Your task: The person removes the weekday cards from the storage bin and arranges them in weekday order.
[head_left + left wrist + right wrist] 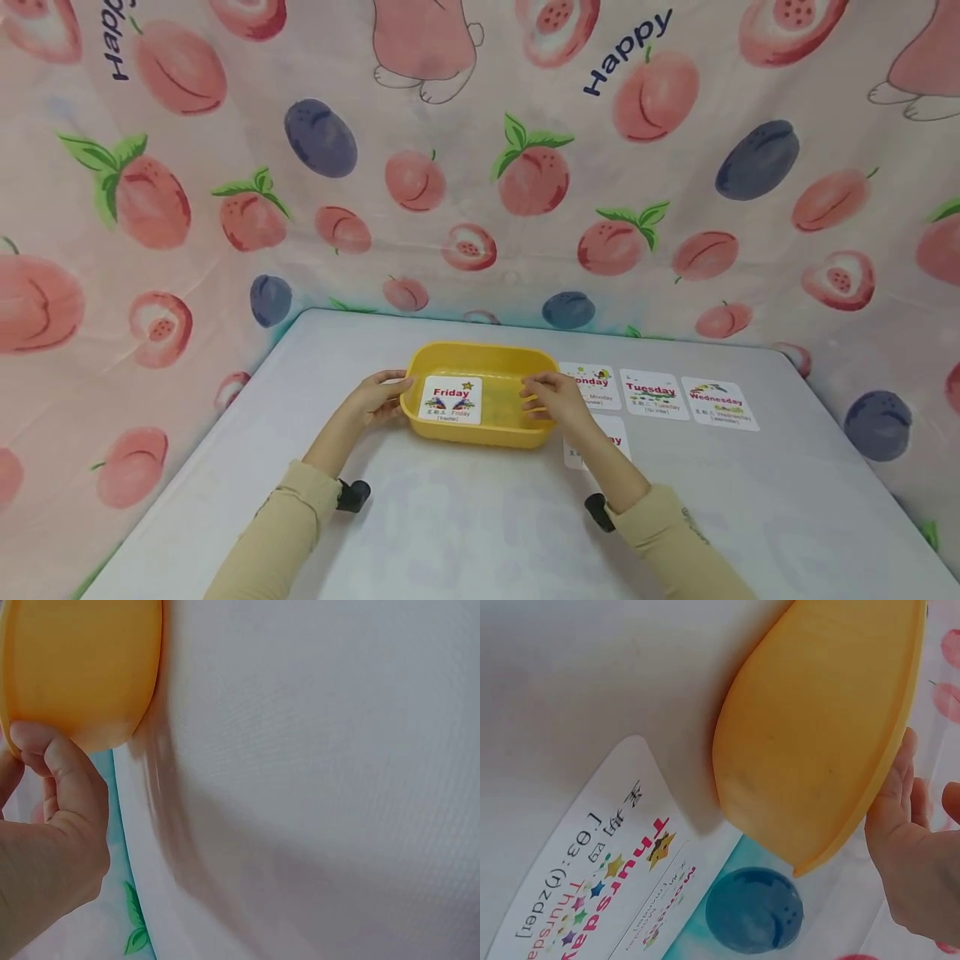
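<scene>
A shallow yellow plastic tray [480,434] stands on the white table. My left hand [377,395] pinches its left rim between thumb and fingers, which the left wrist view shows close up. Inside the tray, at the left, lies a white card printed "Friday" [451,400]. Over the tray's right end my right hand [558,400] has its fingers loosely bent, with nothing visible between them. Below that forearm is the "Thursday" card [592,877], partly covered by the arm in the head view. The "Monday" card [600,390] lies just beyond the right hand.
Right of "Monday" come the "Tuesday" card [654,395] and the "Wednesday" card [720,405], in a row. A fruit-printed cloth [480,167] rises behind the white table [450,517] and along its sides.
</scene>
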Motion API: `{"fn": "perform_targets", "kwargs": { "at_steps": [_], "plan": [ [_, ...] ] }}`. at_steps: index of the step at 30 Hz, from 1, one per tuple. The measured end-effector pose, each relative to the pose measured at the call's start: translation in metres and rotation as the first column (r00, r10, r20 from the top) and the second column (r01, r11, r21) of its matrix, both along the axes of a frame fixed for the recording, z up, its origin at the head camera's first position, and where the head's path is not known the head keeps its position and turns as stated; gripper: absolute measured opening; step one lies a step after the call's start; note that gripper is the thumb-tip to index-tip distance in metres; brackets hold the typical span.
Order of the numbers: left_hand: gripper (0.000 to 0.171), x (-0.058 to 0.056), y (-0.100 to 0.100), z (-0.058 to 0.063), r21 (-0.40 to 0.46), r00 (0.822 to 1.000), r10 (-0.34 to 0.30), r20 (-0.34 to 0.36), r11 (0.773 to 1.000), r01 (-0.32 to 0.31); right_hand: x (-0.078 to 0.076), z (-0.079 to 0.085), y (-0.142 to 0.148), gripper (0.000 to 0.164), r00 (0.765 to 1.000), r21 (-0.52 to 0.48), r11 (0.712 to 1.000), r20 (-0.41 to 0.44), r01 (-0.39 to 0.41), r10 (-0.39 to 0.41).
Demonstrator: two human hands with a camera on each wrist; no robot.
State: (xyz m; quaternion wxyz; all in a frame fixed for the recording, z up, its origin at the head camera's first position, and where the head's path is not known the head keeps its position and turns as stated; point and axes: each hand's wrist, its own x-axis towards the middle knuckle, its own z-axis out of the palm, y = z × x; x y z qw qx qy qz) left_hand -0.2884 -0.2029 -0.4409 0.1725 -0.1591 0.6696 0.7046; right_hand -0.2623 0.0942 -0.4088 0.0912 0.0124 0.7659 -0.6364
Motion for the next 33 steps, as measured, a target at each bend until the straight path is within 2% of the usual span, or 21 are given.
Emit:
{"fn": "perform_targets", "kwargs": {
  "at_steps": [13, 23, 33],
  "plan": [
    [0.049, 0.0, 0.001, 0.005, -0.026, 1.0, 0.004, 0.012, 1.0, -0.003, -0.013, -0.01, -0.017, 0.03, 0.997, 0.068, 0.997, 0.071, -0.042, 0.037],
    [0.05, -0.001, 0.003, -0.001, -0.031, 1.0, 0.007, 0.007, 0.999, -0.007, -0.018, -0.017, -0.036, 0.031, 0.982, 0.105, 0.99, 0.176, -0.095, 0.076],
    [0.048, -0.001, 0.001, 0.001, -0.035, 1.0, 0.004, 0.012, 0.999, -0.003, -0.028, -0.02, -0.042, 0.031, 0.954, 0.018, 0.998, 0.294, -0.065, 0.057]
  ]
}}
